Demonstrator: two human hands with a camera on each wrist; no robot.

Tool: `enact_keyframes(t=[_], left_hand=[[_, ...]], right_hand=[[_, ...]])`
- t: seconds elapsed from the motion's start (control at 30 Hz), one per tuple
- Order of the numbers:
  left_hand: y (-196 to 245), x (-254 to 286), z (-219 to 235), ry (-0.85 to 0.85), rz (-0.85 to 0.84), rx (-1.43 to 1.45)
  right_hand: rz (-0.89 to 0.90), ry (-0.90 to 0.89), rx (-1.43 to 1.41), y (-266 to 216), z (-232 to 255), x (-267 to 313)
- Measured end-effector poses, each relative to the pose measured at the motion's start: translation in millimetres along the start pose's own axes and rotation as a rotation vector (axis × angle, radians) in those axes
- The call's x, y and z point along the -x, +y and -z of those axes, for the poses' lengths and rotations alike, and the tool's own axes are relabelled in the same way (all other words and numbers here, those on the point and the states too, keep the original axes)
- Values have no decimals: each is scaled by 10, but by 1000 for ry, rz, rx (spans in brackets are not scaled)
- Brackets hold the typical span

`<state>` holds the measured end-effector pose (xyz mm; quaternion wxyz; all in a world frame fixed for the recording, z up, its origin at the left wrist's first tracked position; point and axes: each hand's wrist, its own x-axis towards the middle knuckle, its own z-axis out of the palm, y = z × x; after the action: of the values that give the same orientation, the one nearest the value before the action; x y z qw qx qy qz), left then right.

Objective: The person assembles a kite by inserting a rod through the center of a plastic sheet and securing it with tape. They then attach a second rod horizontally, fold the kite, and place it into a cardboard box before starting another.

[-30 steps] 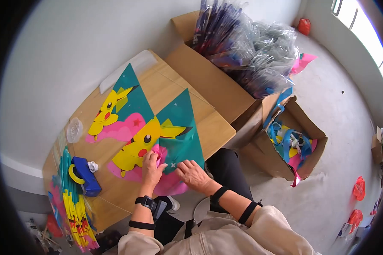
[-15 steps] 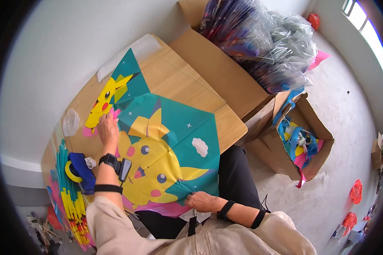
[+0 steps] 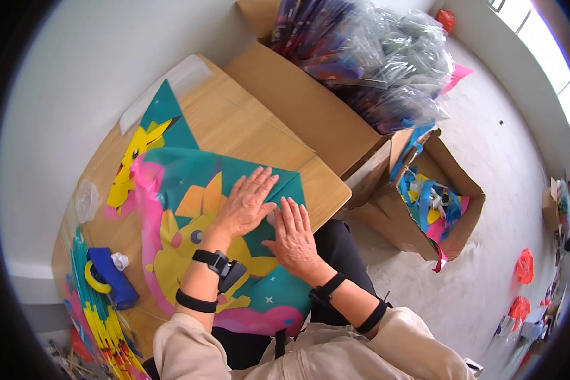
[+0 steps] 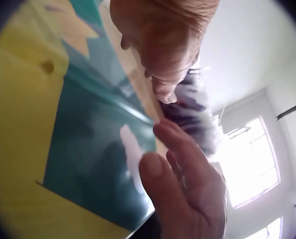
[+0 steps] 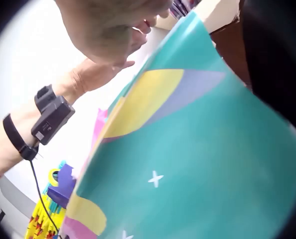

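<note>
"How are your hands?"

"My left hand (image 3: 244, 206) is spread over the printed sheet (image 3: 173, 261), fingers nearly straight, gripping nothing. My right hand (image 3: 290, 246) is just beside it, fingers straight too and holding nothing — how firmly either one presses, I can't tell."

"And the sheet?"

"It lies over the near edge of the wooden table (image 3: 253, 114), towards my lap, with a fold close to the table's right corner. Its pink border (image 3: 147, 180) is bunched up on the left and overlaps a second sheet (image 3: 140, 144)."

"What's around it?"

"By the table's left edge, a blue tape dispenser (image 3: 119, 285) with a yellow roll (image 3: 97, 287) — a bundle of folded sheets (image 3: 104, 323) beside it. A clear dish (image 3: 86, 200) sits near the edge along the wall. Past the right edge stand a large carton (image 3: 304, 104) and a smaller open one (image 3: 392, 225)."
</note>
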<state>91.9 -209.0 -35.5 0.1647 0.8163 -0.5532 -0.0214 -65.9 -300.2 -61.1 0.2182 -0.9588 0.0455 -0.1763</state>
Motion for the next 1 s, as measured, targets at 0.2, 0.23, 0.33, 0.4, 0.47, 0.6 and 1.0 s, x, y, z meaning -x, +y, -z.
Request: enact_keyframes(t=[0.2,0.23,0.33,0.4,0.47,0.6,1.0], left_hand=[[-11,-328,-387,-107,-47,-87],[-35,-357,-402,-87,-29,-109],[-126,-310,-353,-61,30,-118],[-281,-156,-228,0,137,64],[-278,212,136,14,167,26],[-303,1154,451,-22,283,-140],[-602,1951,295,-40,462,-64]], right_hand=[[-49,-173,131,148,-74,49],[-48,-183,117,146,-23,15],[-3,-158,64,128,7,7],[6,-163,41,153,60,-1],[-10,-148,10,132,97,27],[280,-265,-100,-291,56,101],[559,-567,-73,-705,-204,276]])
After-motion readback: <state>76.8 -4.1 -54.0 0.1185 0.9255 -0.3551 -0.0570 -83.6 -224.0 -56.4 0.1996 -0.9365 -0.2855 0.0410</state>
